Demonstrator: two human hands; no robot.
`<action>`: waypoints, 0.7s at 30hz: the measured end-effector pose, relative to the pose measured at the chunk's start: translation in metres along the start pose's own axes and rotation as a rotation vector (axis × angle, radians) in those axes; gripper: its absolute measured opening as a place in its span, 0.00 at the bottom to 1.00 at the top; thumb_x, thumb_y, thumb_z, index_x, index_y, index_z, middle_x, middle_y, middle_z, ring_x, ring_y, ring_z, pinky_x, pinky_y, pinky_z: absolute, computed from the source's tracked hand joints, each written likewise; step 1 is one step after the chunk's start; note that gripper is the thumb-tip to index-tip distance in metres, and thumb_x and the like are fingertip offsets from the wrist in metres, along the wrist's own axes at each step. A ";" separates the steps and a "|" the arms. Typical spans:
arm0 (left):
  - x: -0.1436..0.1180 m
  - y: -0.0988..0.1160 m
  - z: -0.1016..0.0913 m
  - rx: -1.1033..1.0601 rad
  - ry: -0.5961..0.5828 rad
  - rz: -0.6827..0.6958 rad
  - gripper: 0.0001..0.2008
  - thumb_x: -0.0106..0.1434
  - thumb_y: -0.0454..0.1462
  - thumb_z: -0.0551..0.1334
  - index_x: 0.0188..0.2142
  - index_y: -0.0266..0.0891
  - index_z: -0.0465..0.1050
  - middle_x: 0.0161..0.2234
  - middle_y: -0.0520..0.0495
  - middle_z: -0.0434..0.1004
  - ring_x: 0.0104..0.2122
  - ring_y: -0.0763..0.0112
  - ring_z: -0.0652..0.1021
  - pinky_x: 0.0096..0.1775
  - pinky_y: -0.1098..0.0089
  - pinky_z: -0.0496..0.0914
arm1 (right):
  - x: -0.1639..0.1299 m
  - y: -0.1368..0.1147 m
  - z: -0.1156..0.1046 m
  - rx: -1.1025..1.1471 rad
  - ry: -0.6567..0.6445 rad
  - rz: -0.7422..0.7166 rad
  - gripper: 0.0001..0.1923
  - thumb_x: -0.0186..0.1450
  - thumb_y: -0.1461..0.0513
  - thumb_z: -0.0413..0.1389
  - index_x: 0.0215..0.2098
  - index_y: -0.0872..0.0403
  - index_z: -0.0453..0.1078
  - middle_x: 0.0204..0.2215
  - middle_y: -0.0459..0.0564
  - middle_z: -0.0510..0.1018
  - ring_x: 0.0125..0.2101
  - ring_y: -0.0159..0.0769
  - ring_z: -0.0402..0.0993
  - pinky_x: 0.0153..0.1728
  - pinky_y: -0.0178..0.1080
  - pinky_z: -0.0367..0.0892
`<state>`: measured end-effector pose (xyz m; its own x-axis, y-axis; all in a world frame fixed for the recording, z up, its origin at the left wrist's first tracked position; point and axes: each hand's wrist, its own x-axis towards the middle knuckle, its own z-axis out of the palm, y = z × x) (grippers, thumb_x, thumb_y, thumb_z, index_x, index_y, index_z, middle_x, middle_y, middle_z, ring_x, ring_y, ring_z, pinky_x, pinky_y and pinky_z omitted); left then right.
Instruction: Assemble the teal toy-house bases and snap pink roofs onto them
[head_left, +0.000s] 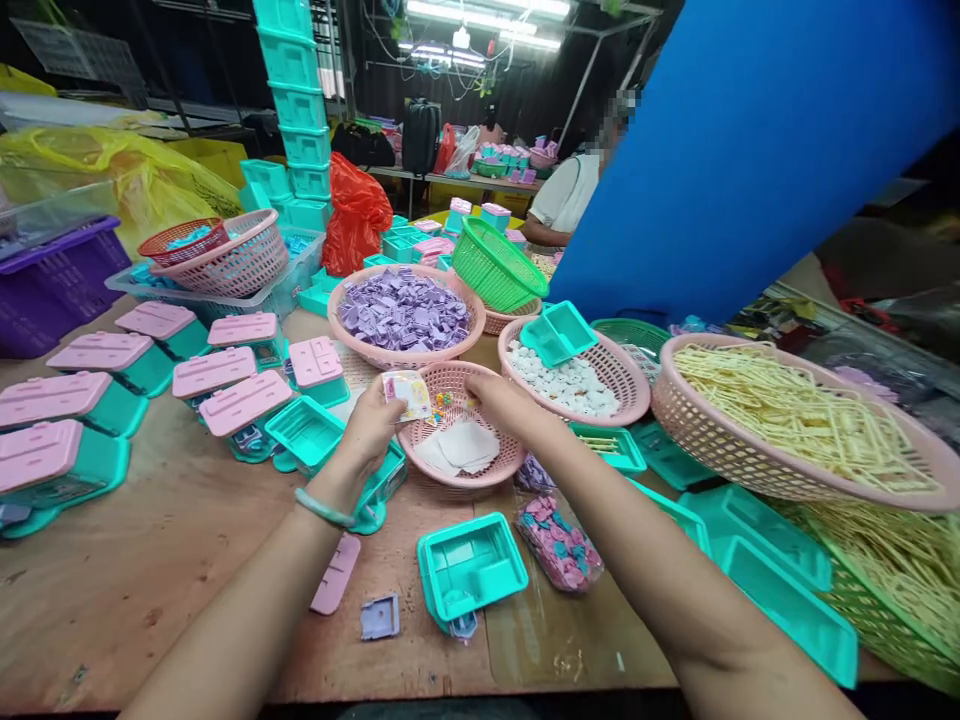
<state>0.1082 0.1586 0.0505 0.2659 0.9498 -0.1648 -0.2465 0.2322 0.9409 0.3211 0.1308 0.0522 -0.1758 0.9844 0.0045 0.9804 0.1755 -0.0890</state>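
While both forearms were stretched out over the counter (150, 560), an open teal tray (472, 565) was seen lying nearest, between them, with a loose pink lid (335, 575) and a small lilac piece (380, 617) to its left and a clear bag of pink and blue chips (559, 540) to its right. Further out, the left hand (371, 425) was held over another open teal tray (307, 432), its fingers clamped on a small printed card (407, 393). The right hand (506, 400) was reached into a small pink basket (450, 475), where white paper sheets and a few coloured beads lay; its fingers were bent inward, but whether they were pinched on anything could not be told. The card was thus held in the air at the near left rim of that basket.

On the left, rows of closed pink-lidded boxes (217, 372) were set out, so a good many sets appeared finished, while several teal trays near the hands lay open and unfilled. Beyond, a basket of purple pieces (405, 310), a basket of white pieces (577, 385) and, at right, a basket of cream plastic frames (795, 420) were all well stocked, so much work seemingly remained. Farthest off, a tilted green basket (491, 262), a stack of teal bins (296, 90) and a seated person (566, 195) were seen.
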 end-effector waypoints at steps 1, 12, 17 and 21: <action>-0.003 0.001 0.003 0.005 0.005 0.046 0.34 0.50 0.24 0.61 0.58 0.39 0.69 0.52 0.42 0.80 0.49 0.60 0.81 0.54 0.58 0.75 | -0.011 0.001 -0.007 0.039 0.033 0.021 0.08 0.72 0.65 0.51 0.45 0.58 0.70 0.39 0.52 0.80 0.38 0.34 0.77 0.39 0.36 0.72; -0.081 -0.015 0.080 0.358 -0.390 0.160 0.13 0.57 0.45 0.70 0.36 0.38 0.80 0.37 0.44 0.83 0.41 0.58 0.79 0.45 0.63 0.72 | -0.142 -0.047 -0.004 1.329 0.437 0.283 0.15 0.61 0.59 0.62 0.45 0.50 0.65 0.28 0.39 0.71 0.29 0.30 0.70 0.31 0.34 0.66; -0.095 -0.023 0.103 0.431 -0.467 0.233 0.10 0.59 0.44 0.67 0.30 0.39 0.76 0.30 0.49 0.79 0.34 0.64 0.76 0.40 0.66 0.69 | -0.181 -0.055 0.001 1.167 0.691 0.352 0.13 0.66 0.61 0.58 0.49 0.48 0.66 0.33 0.44 0.74 0.34 0.34 0.74 0.38 0.38 0.71; -0.095 -0.022 0.125 0.284 -0.439 0.145 0.12 0.56 0.41 0.70 0.38 0.39 0.77 0.35 0.47 0.80 0.36 0.64 0.77 0.39 0.67 0.71 | -0.210 -0.049 -0.009 0.846 0.777 0.278 0.14 0.68 0.66 0.54 0.50 0.48 0.69 0.40 0.49 0.77 0.38 0.36 0.75 0.42 0.39 0.72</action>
<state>0.2052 0.0364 0.0825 0.6269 0.7772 0.0544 -0.0644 -0.0180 0.9978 0.3108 -0.0841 0.0641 0.4217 0.7816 0.4597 0.5544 0.1789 -0.8128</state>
